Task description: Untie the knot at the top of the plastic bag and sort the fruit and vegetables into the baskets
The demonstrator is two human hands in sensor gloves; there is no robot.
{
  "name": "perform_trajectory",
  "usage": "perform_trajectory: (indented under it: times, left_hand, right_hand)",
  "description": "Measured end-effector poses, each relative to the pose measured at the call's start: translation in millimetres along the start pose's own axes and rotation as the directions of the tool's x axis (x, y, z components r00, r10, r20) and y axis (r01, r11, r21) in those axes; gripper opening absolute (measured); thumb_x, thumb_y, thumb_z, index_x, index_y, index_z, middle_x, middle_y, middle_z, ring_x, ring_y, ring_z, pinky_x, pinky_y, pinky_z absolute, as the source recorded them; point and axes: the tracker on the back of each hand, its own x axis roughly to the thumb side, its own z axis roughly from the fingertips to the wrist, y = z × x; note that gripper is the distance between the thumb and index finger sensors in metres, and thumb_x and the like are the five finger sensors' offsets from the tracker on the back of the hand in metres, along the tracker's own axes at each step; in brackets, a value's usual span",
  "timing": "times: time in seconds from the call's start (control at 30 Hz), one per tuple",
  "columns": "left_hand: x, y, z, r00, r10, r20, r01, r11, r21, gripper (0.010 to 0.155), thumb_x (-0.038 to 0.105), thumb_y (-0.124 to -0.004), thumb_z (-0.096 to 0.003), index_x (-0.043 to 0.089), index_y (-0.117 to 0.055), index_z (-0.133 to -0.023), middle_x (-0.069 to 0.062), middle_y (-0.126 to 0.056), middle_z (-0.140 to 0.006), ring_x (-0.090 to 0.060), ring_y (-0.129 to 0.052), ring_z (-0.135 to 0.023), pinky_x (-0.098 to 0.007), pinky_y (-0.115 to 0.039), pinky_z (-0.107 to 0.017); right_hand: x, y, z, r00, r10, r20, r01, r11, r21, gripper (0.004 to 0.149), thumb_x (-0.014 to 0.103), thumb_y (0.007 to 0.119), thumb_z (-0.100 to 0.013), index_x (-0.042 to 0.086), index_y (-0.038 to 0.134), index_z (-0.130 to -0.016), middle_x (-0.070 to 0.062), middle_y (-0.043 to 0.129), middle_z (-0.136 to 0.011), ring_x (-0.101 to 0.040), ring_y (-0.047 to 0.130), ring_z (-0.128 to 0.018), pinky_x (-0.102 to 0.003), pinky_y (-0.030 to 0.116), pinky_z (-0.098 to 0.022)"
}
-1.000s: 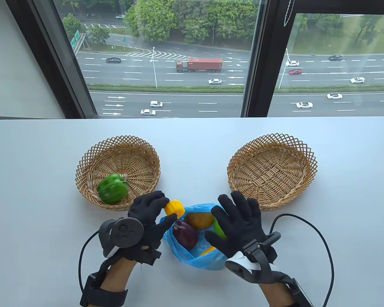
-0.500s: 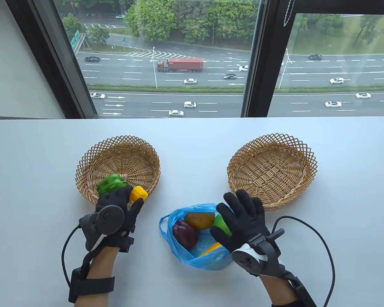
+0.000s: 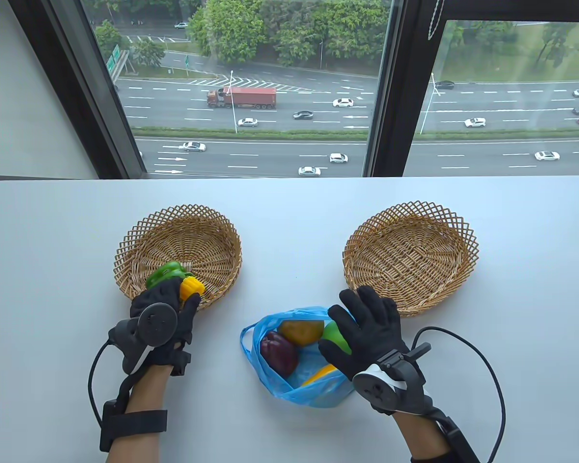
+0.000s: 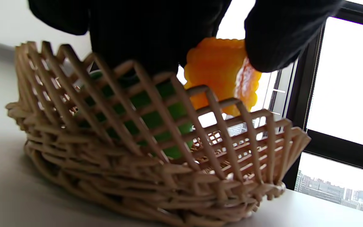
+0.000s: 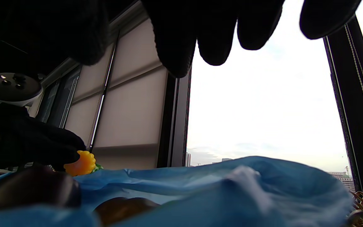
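My left hand [image 3: 173,301] pinches a yellow corn piece [image 3: 191,286] [image 4: 221,74] just above the near rim of the left wicker basket [image 3: 140,231] [image 4: 156,176], beside the green bell pepper [image 3: 166,272] [image 4: 156,116] lying inside. The blue plastic bag [image 3: 294,390] [image 5: 219,189] lies open in the front middle, holding a purple vegetable [image 3: 279,353], a brownish-yellow fruit [image 3: 300,331], a green fruit [image 3: 335,336] and a yellow piece [image 3: 321,374]. My right hand [image 3: 362,323] rests spread over the bag's right side, covering part of the green fruit.
An empty wicker basket [image 3: 410,258] stands at the right, just beyond my right hand. Glove cables [image 3: 492,381] loop over the white table [image 3: 289,217] at the front. A window runs behind the table's far edge.
My left hand carried the corn piece from the bag leftward to the left basket's near rim and lowered it beside the pepper. My right hand barely shifted on the bag.
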Motion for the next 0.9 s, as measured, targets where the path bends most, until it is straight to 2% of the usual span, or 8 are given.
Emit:
perform_trajectory:
  times: [0.13, 0.23, 0.63, 0.7, 0.9]
  left_hand:
    - [-6.4, -4.7, -0.3, 0.999, 0.019, -0.049, -0.022, 0.999, -0.044, 0.065, 0.056, -0.082, -0.0463, 0.017, -0.078, -0.098, -0.013, -0.085, -0.098, -0.042, -0.081, -0.085, -0.067, -0.060, -0.064]
    - [-9.4, -7.4, -1.7, 0.998, -0.023, -0.064, 0.020, 0.998, -0.055, 0.065, 0.056, -0.083, -0.0462, 0.017, -0.079, -0.098, -0.013, -0.084, -0.099, -0.042, -0.080, -0.086, -0.067, -0.059, -0.065]
    - [-21.0, -3.0, -3.4, 0.990, -0.019, -0.137, 0.012, 0.999, -0.046, 0.064, 0.056, -0.084, -0.0459, 0.015, -0.083, -0.095, -0.013, -0.080, -0.104, -0.043, -0.074, -0.092, -0.067, -0.058, -0.065]
    - [-24.3, -1.6, -3.6, 0.988, 0.019, -0.154, -0.026, 0.999, -0.044, 0.064, 0.056, -0.084, -0.0458, 0.015, -0.084, -0.095, -0.013, -0.080, -0.104, -0.043, -0.074, -0.092, -0.066, -0.058, -0.065]
    - [-29.4, -2.2, -5.1, 0.982, -0.021, -0.189, 0.013, 0.999, -0.045, 0.064, 0.056, -0.085, -0.0453, 0.013, -0.086, -0.094, -0.016, -0.066, -0.112, -0.046, -0.054, -0.101, -0.067, -0.050, -0.068]
  right_hand:
    - [0.7, 1.6, -0.5, 1.000, -0.020, 0.013, 0.020, 0.999, 0.025, 0.066, 0.060, 0.077, -0.052, 0.013, 0.079, -0.098, -0.020, 0.065, -0.111, -0.055, 0.060, -0.101, -0.076, 0.056, -0.063]
    - [1.3, 2.8, -0.4, 1.000, -0.019, 0.018, 0.019, 0.999, 0.035, 0.066, 0.060, 0.077, -0.052, 0.013, 0.079, -0.098, -0.020, 0.065, -0.111, -0.055, 0.060, -0.101, -0.076, 0.056, -0.063]
    - [1.7, 5.0, -1.2, 0.998, -0.050, 0.036, 0.047, 0.996, 0.080, 0.065, 0.060, 0.077, -0.053, 0.014, 0.079, -0.098, -0.021, 0.064, -0.112, -0.055, 0.060, -0.101, -0.077, 0.056, -0.063]
    - [1.9, 5.3, -1.3, 0.998, -0.056, 0.038, 0.053, 0.995, 0.085, 0.065, 0.060, 0.077, -0.052, 0.014, 0.079, -0.098, -0.021, 0.064, -0.112, -0.055, 0.061, -0.101, -0.076, 0.056, -0.063]
    - [2.2, 6.4, -1.3, 0.997, -0.063, 0.038, 0.059, 0.994, 0.093, 0.065, 0.060, 0.076, -0.052, 0.014, 0.080, -0.098, -0.020, 0.065, -0.111, -0.054, 0.062, -0.100, -0.076, 0.057, -0.063]
